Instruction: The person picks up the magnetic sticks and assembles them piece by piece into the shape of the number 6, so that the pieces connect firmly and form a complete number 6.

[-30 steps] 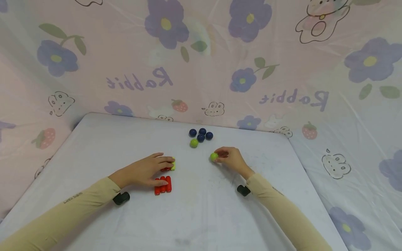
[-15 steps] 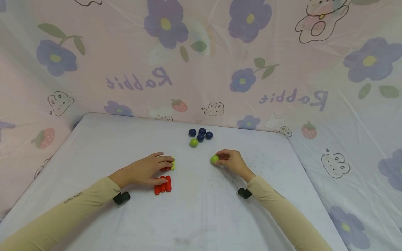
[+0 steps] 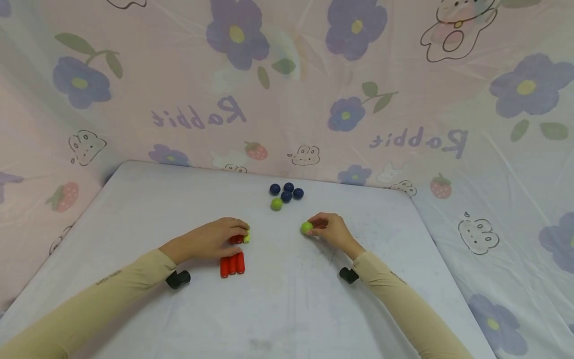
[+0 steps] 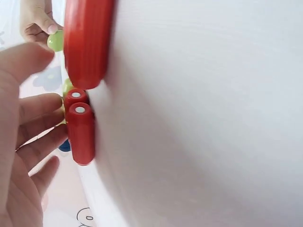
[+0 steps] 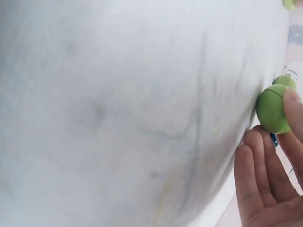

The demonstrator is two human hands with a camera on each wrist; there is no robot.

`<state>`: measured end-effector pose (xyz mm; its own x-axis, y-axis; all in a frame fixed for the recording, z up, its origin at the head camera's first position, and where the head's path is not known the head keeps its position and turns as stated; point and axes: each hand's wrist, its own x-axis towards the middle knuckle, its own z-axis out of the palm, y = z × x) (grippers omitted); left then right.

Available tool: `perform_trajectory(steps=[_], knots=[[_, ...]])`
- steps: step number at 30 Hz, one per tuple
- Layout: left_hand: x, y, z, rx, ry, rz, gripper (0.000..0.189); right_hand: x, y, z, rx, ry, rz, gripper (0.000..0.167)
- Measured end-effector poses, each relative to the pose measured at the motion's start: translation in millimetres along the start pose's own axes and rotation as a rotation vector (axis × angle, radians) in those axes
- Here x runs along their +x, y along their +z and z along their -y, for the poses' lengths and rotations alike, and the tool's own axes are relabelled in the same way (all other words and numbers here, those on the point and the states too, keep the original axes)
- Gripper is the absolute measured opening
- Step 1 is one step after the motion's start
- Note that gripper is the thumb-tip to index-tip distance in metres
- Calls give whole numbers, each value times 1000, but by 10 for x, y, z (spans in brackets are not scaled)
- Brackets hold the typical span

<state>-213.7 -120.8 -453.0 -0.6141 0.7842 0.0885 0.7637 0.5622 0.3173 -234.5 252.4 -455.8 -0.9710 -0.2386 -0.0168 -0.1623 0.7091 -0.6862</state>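
My left hand (image 3: 208,240) reaches over a short row of rods, two or so red rods (image 3: 235,239) and a yellow-green rod (image 3: 247,236), with fingertips at their far ends. The thumb is apart from them, above three red rods (image 3: 232,264) lying side by side nearer me. In the left wrist view a red rod (image 4: 81,132) has a silvery dot on its end, and fingers touch its far side. My right hand (image 3: 332,232) pinches a glossy green ball (image 3: 307,228) between thumb and finger, at the tabletop; its other fingers rest on the table (image 5: 142,94).
Several dark blue balls (image 3: 286,197) are clustered toward the table's far edge. Another green ball (image 3: 276,204) lies just in front of them. A printed cloth (image 3: 287,99) hangs behind the table. Black wrist cameras (image 3: 178,279) sit under both forearms.
My right hand has drawn the green ball slightly nearer me and then stopped. The left hand's fingers have bent more over the rods, and its thumb has moved away from the nearer red rods.
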Motion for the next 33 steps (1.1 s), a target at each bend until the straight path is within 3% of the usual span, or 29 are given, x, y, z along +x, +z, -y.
perform_trajectory(steps=[8, 33], knots=[[142, -38, 20, -58, -44, 23, 36, 13, -5, -22, 4, 7, 12, 30], [434, 51, 76, -21, -80, -5, 23, 17, 5, -23, 52, 33, 21, 29]])
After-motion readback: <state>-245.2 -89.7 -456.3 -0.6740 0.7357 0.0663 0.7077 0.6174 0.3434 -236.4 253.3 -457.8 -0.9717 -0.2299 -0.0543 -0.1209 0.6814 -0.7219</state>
